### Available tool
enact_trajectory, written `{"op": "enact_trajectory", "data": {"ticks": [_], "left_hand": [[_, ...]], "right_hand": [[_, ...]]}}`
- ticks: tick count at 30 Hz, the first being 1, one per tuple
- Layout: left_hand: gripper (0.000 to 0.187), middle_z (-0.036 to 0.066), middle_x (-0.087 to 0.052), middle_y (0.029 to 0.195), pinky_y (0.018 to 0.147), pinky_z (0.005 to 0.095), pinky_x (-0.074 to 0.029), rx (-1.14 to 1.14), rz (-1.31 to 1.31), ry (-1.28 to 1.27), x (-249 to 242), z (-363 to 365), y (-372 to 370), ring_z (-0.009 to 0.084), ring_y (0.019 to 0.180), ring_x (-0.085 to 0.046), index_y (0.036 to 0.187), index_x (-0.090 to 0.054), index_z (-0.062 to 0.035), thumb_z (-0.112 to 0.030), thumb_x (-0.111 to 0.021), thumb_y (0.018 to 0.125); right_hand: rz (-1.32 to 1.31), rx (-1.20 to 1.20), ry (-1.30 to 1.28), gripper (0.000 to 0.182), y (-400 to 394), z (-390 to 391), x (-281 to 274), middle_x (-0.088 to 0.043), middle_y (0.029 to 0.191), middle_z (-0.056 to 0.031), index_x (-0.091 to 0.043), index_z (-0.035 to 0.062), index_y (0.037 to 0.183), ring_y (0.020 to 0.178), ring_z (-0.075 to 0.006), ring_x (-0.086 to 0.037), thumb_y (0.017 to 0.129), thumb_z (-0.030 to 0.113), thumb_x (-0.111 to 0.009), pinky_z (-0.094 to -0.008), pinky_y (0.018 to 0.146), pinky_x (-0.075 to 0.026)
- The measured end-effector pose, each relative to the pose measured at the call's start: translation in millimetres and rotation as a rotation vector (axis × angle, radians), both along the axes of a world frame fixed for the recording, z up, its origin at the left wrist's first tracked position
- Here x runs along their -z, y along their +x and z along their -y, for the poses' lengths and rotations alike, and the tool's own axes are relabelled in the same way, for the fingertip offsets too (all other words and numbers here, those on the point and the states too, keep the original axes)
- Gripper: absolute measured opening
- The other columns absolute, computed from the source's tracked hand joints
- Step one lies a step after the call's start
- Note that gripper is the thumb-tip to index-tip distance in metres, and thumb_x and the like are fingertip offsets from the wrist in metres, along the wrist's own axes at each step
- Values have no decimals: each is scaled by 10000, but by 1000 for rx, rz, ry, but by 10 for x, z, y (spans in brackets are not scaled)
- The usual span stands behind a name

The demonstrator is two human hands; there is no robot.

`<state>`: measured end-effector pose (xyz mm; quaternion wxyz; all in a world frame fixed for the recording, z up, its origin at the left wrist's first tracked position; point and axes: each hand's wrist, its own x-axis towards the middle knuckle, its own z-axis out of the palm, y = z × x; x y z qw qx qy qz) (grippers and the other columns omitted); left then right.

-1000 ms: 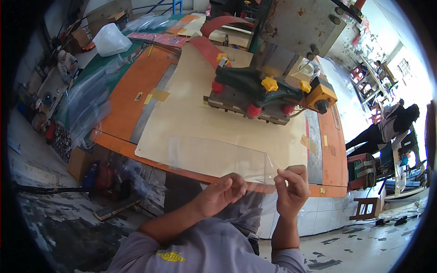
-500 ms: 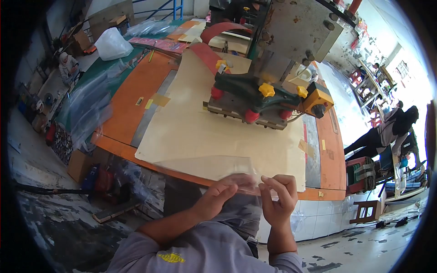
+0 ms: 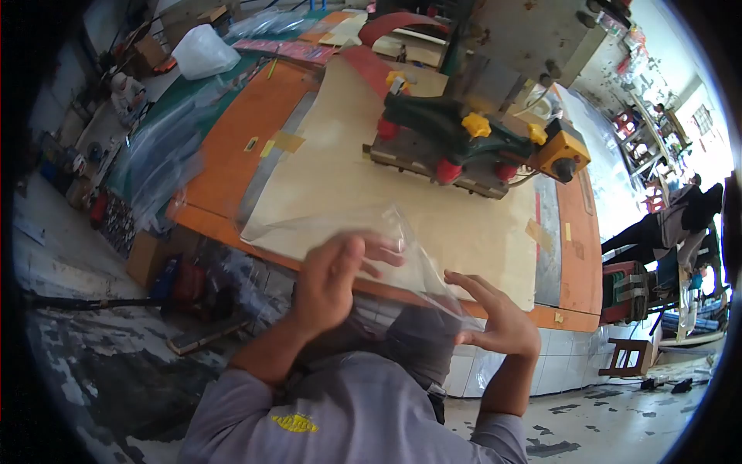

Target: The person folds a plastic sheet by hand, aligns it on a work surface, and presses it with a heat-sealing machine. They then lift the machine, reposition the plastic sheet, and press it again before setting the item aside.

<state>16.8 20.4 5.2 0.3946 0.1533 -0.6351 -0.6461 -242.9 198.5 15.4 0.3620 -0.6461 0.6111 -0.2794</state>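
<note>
A clear plastic sheet or bag [image 3: 421, 271] stands raised and creased over the front edge of the cream board [image 3: 309, 197]. My left hand [image 3: 332, 274] is at its left part, fingers stretched toward the right and slightly blurred; the plastic overlaps the fingertips. At the plastic's lower right corner is my right hand [image 3: 506, 317], its thumb and fingers spread apart. Whether that corner touches the thumb is hard to see. Beyond both hands, the press head [image 3: 456, 151] with yellow knobs and red feet hangs over the board.
An orange table [image 3: 212, 174] carries the board, with tape pieces at its sides. Clear plastic sheets [image 3: 158, 170] and a white bag [image 3: 205, 52] lie at the left. A control box [image 3: 564, 155] juts from the press. People [image 3: 676, 220] are farther off at right and left.
My hands have moved apart, the left one up and leftward, the right one to the right with its fingers opened. The plastic has been lifted and now slants between them.
</note>
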Motion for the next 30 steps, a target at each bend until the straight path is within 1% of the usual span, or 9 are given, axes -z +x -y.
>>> {"op": "enact_trajectory", "data": {"ticks": [5,8,11,13,15,18,20,24,30], "left_hand": [[325,215,-781,1116,846,323,-605,170,-23,97,-253,456,177,224,941,-786,1372,-549,7,-232,-475,1164],[333,238,-786,1070,845,361,-615,86,75,-14,-377,402,208,267,931,-793,1302,-570,15,-219,-656,1079],[294,239,-783,1122,972,402,-577,86,194,-23,-544,392,363,306,1075,-768,1232,-638,16,-160,-737,1018],[253,247,-772,1185,1077,453,-520,55,223,-206,-558,455,467,348,1215,-714,1161,-699,11,-167,-766,993],[233,258,-753,1261,1173,509,-443,-17,195,-579,-490,575,516,391,1358,-633,1081,-763,1,-208,-784,980],[238,269,-719,1340,1251,557,-318,-41,163,-498,-529,461,589,421,1483,-507,977,-813,-29,-265,-809,953],[286,276,-707,1358,1180,532,-417,-104,166,-564,-526,416,662,413,1459,-537,938,-820,-25,-311,-818,940],[145,218,-759,1281,1107,459,-510,-169,10,-406,-466,343,760,357,1289,-692,946,-821,-11,-147,-835,900],[89,127,-809,921,761,323,-617,-287,115,-555,-486,561,893,218,805,-791,922,-766,16,-27,-836,888]], "right_hand": [[317,-193,121,1289,-41,-94,425,-382,1670,-257,-239,-26,1679,1547,-370,-391,809,740,-802,-457,1259,-307],[468,-369,86,1270,-14,-169,771,-228,1757,-211,-167,-38,1692,1608,-333,-262,885,807,-665,-457,1285,-225],[1173,-106,346,1089,253,-256,1028,-224,1759,-194,-179,-23,1695,1619,-307,-241,1014,762,-504,-447,1288,-219],[1056,-38,528,835,368,-209,1051,-290,1729,-183,-246,20,1688,1569,-275,-326,1127,632,-343,-417,1274,-258],[547,-146,611,749,408,-132,1035,-372,1688,-172,-357,31,1657,1528,-254,-376,1149,581,-327,-403,1255,-289],[592,-82,525,595,451,-167,1117,-677,1274,-101,-636,6,1401,1210,-186,-597,1113,516,-532,-359,1084,-457],[574,127,430,454,500,-212,1219,-709,1019,-14,-717,18,1235,966,-116,-625,1054,435,-700,-306,909,-516],[678,403,214,294,423,-466,1519,-640,915,40,-698,64,983,854,-65,-556,1022,347,-770,-262,790,-467],[631,382,137,226,398,-818,1144,-658,858,34,-684,54,939,815,-56,-570,1000,237,-801,-251,742,-461]]}}
